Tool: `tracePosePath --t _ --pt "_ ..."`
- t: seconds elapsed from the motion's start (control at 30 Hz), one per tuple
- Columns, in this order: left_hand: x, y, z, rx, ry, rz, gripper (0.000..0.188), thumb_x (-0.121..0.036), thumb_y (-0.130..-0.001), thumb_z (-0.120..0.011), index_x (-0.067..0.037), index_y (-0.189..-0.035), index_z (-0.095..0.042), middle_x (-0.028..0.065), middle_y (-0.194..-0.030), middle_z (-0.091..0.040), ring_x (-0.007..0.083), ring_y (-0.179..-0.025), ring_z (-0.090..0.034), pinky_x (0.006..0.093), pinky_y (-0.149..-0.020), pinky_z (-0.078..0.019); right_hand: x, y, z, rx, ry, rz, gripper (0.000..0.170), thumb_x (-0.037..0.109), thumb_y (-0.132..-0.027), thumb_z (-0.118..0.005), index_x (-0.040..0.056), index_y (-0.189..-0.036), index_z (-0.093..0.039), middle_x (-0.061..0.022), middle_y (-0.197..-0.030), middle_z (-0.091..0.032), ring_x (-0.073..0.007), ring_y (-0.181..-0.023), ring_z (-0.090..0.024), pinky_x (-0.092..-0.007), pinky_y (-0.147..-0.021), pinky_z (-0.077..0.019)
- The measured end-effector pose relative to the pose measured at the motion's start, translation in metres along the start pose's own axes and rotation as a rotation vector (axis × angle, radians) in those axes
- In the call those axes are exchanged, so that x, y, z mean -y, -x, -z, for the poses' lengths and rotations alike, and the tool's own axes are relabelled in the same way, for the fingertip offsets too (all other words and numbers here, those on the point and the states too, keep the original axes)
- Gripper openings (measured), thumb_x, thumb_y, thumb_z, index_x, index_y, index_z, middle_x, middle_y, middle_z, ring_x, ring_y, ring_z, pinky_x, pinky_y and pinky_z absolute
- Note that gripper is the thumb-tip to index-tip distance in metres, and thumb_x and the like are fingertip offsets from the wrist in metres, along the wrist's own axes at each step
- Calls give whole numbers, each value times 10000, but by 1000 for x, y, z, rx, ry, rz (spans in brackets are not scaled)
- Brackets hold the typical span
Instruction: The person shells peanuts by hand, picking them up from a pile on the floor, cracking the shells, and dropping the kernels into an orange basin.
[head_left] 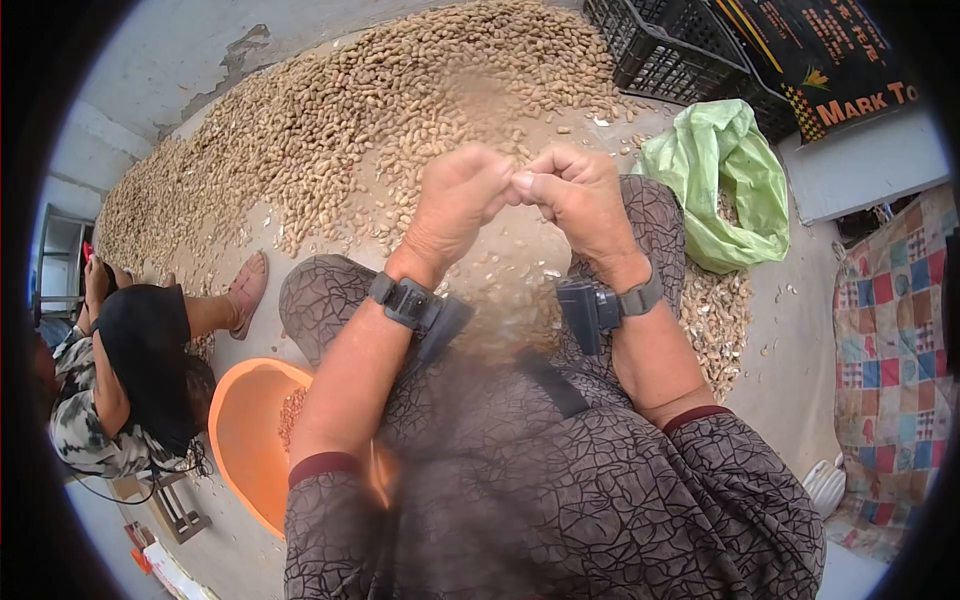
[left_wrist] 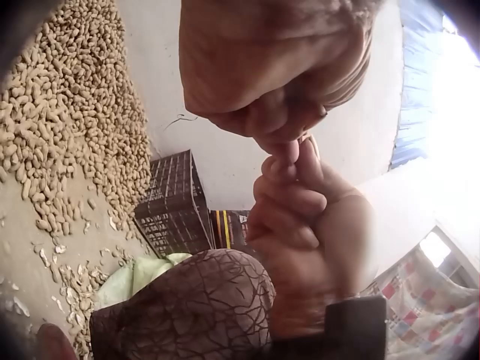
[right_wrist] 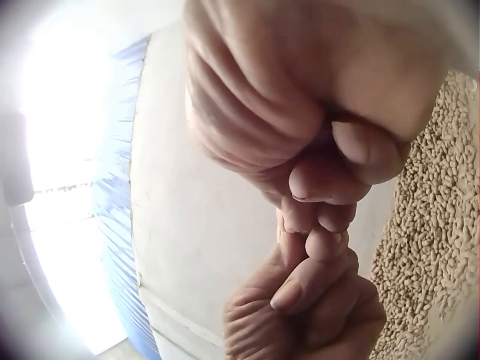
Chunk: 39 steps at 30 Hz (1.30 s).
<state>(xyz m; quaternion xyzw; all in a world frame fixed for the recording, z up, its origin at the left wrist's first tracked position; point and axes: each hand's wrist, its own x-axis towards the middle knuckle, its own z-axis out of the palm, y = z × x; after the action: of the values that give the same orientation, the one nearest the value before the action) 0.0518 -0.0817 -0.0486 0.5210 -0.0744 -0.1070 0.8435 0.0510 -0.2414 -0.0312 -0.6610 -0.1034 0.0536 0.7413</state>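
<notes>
My left hand (head_left: pixel 455 200) and right hand (head_left: pixel 582 197) meet fingertip to fingertip above my knees, in front of the heap of peanuts (head_left: pixel 330 125). Both have curled fingers, thumbs and forefingers pinching together at one spot. Between the tips in the left wrist view shows a small pale edge, seemingly of a peanut (left_wrist: pixel 306 139); the fingers hide nearly all of it. From the right wrist, the right hand (right_wrist: pixel 300 97) appears above and the left hand (right_wrist: pixel 307 315) below, their tips pressed close. Blurred shell pieces (head_left: pixel 500 290) lie below the hands.
At my left stands an orange basin (head_left: pixel 240 420) with reddish kernels in it. Another person (head_left: pixel 130 370) sits farther left. On the right are a light green bag (head_left: pixel 700 150), a black crate (head_left: pixel 680 60), scattered shells (head_left: pixel 720 335) and a patchwork cloth (head_left: pixel 890 370).
</notes>
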Motion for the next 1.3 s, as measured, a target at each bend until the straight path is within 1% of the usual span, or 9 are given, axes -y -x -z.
tracePosePath --t 0.17,0.23,0.37,0.57,0.77,0.87,1.03,1.27,1.3 --pt "-3 2 -3 12 83 23 94 -97 -868 -579 -7 -847 -598 68 -765 -627 44 -559 -463 159 -479 -331 8 1 -1 47 -299 -73 64 8 -807 -565 -37 -781 -603 -74 -699 -628 -79 -603 -569 -172 -502 -408" --pt "-2 1 -3 66 137 30 101 -85 -900 -544 8 -938 -560 82 -817 -620 26 -547 -450 127 -475 -352 6 -1 3 53 -473 -190 66 7 -817 -548 -42 -803 -589 -98 -715 -626 -78 -563 -548 -153 -482 -388" --pt "-4 1 -7 40 171 71 119 -71 -890 -555 12 -976 -550 86 -834 -619 24 -553 -458 124 -469 -356 2 -5 6 119 -523 -201 74 19 -823 -548 -42 -811 -589 -98 -708 -624 -57 -515 -495 -139 -460 -356" --pt "2 -1 -2 19 190 51 130 -71 -883 -569 8 -983 -546 93 -787 -622 24 -547 -469 116 -449 -354 6 -5 5 147 -435 -244 89 35 -825 -549 -39 -838 -596 -81 -707 -626 -37 -500 -461 -140 -453 -346" --pt "13 -5 -3 -77 19 87 114 -86 -894 -556 6 -960 -566 85 -767 -618 29 -519 -457 116 -448 -350 4 -3 0 11 -333 -155 107 89 -826 -579 -9 -783 -597 -54 -696 -623 -44 -549 -492 -159 -485 -360" --pt "12 0 -8 -102 -51 74 131 -80 -904 -497 18 -946 -572 72 -743 -602 31 -500 -437 130 -425 -325 4 -3 -6 -109 -91 -96 124 97 -815 -602 -7 -749 -586 -56 -666 -621 -47 -561 -518 -170 -481 -370" --pt "1 3 -11 -32 87 184 178 -81 -877 -430 25 -921 -566 18 -668 -520 25 -470 -363 159 -377 -244 2 -2 -12 -171 155 88 121 72 -791 -626 -34 -750 -586 -66 -621 -626 -69 -562 -571 -212 -476 -428" --pt "3 2 -9 27 48 182 157 -116 -884 -474 4 -931 -563 -6 -655 -496 18 -469 -339 154 -382 -230 -5 -3 -10 -173 240 116 98 51 -787 -585 -37 -745 -589 -90 -613 -631 -89 -570 -599 -228 -490 -454" --pt "2 2 -6 57 55 185 154 -123 -874 -485 -3 -905 -577 15 -695 -540 28 -505 -391 159 -407 -264 -3 -3 -10 -157 233 108 100 51 -788 -576 -38 -744 -589 -91 -614 -631 -93 -574 -603 -230 -491 -456"
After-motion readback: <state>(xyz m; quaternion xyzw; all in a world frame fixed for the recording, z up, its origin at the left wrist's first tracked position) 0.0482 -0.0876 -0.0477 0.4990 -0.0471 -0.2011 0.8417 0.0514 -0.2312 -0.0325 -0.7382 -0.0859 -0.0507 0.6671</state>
